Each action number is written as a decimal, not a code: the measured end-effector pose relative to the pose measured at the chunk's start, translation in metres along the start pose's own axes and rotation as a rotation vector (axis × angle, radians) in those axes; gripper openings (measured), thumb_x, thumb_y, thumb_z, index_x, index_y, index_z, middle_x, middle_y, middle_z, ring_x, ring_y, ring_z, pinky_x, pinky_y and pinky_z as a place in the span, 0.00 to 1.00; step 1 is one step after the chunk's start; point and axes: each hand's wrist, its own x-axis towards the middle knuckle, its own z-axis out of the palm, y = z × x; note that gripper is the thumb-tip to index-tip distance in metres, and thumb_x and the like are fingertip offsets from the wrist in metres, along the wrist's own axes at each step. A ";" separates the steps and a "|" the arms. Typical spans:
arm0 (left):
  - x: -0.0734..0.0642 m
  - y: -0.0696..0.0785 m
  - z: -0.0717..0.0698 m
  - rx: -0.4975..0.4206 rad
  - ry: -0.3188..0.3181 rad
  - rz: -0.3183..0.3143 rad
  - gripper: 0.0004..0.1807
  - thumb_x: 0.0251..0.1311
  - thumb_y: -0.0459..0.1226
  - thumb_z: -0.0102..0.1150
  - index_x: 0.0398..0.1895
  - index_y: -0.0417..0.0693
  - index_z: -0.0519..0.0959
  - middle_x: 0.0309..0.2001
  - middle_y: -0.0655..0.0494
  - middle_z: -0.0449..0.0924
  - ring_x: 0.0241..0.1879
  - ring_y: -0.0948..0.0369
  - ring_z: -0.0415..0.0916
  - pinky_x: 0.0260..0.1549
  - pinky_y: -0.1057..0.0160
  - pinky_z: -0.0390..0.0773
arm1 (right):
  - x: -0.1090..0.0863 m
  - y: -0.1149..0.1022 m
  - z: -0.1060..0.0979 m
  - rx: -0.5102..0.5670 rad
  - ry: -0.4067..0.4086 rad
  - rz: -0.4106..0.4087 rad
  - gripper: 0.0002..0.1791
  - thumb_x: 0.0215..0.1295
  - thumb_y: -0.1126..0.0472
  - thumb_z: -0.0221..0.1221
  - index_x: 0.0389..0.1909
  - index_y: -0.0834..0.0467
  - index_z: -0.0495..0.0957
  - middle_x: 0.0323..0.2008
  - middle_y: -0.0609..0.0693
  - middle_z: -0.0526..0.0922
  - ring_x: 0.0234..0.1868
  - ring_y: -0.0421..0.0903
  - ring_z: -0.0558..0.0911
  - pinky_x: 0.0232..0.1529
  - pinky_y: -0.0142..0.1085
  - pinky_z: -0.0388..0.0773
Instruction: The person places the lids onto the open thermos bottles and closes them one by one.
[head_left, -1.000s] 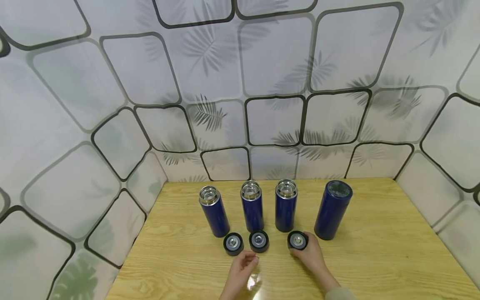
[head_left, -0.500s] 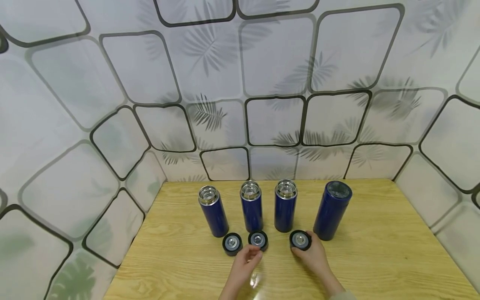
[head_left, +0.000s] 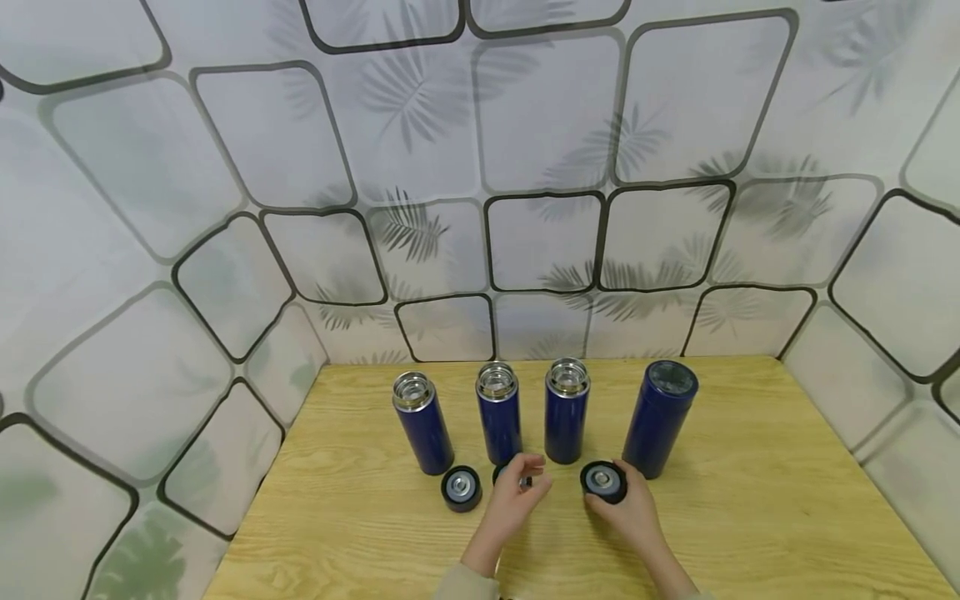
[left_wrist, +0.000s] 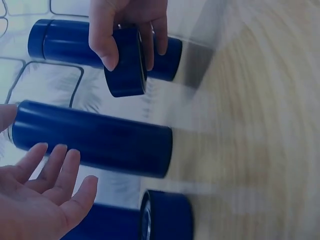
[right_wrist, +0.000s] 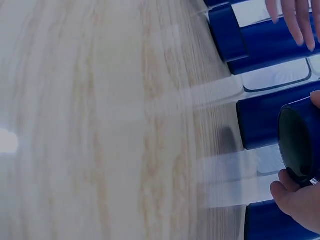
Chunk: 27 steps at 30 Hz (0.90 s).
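My right hand (head_left: 632, 510) grips a dark blue bottle lid (head_left: 603, 482), its metallic inner side facing up. In the left wrist view, that lid (left_wrist: 125, 65) appears raised off the table. My left hand (head_left: 512, 500) hovers with loosely bent fingers and nothing in its grasp. Partly hidden behind it lies a second lid (head_left: 498, 474), while a third lid (head_left: 461, 488) lies further left, inner side up. Three uncapped blue bottles stand behind: left bottle (head_left: 429, 435), middle bottle (head_left: 501, 427) and right bottle (head_left: 566, 427), with steel rims showing.
A taller blue bottle (head_left: 660, 421) with its lid on stands to the right, just behind my right hand. All of this is on a wooden table (head_left: 765, 500). A patterned wall covering (head_left: 543, 242) rises behind the table and along its sides.
My left hand has moved right and slightly forward, now covering much of the middle lid. The right hand and its lid have shifted slightly right. The bottles stay put.
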 end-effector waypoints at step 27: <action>0.099 -0.009 0.038 0.083 0.243 0.026 0.38 0.47 0.41 0.65 0.59 0.41 0.57 0.54 0.46 0.65 0.54 0.51 0.65 0.49 0.51 0.65 | -0.014 0.000 -0.011 0.203 0.214 -0.023 0.36 0.40 0.68 0.67 0.50 0.69 0.57 0.45 0.66 0.70 0.47 0.56 0.70 0.43 0.24 0.63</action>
